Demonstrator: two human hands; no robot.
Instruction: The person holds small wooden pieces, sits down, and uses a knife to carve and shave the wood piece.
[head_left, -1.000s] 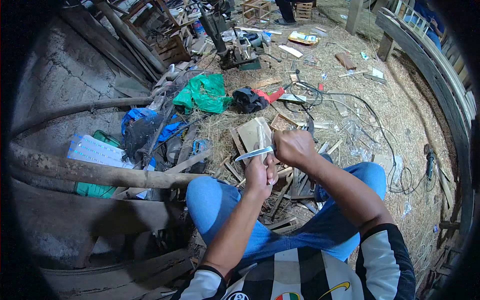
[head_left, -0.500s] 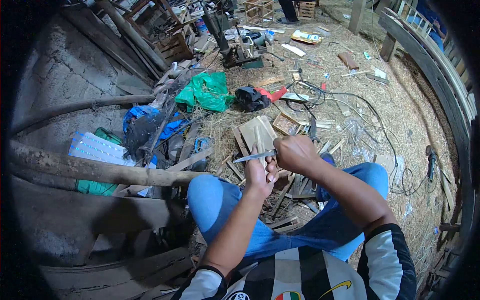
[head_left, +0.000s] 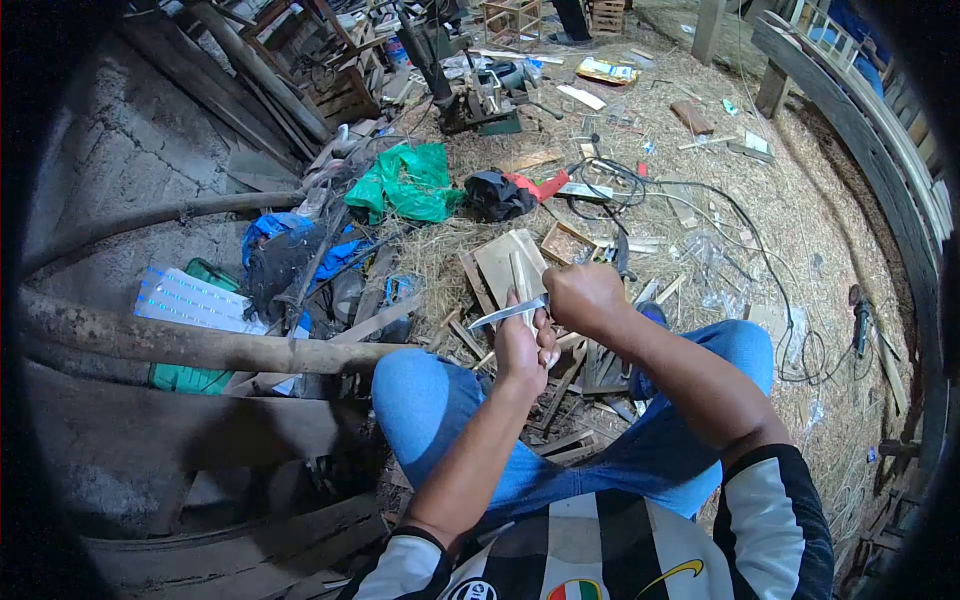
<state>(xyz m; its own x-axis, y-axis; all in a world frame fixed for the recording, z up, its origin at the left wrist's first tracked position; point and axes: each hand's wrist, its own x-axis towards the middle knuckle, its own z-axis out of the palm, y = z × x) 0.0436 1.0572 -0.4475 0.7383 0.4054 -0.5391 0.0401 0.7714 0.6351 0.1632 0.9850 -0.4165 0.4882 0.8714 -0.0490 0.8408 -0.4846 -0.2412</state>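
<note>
My left hand [head_left: 522, 348] is closed round a thin wooden piece [head_left: 518, 275], whose pale upper end points away from me. My right hand [head_left: 588, 298] is wrapped round the handle of a knife, and the handle is hidden in the fist. The knife blade [head_left: 497, 313] points left and lies across the wooden piece just above my left thumb. Behind the hands, a flat wooden board [head_left: 503, 258] rests on the ground beside a small open wooden box [head_left: 570, 243].
A wooden pole [head_left: 200, 343] runs in from the left to my knee. Ahead lie a green plastic bag [head_left: 410, 182], a dark and red bundle [head_left: 500, 194], a metal machine [head_left: 480, 105] and a coiled cable [head_left: 625, 190]. A power tool [head_left: 859, 322] lies at the right.
The knife and right hand have shifted slightly along the wooden piece. Both hands keep their hold. The view has moved a little.
</note>
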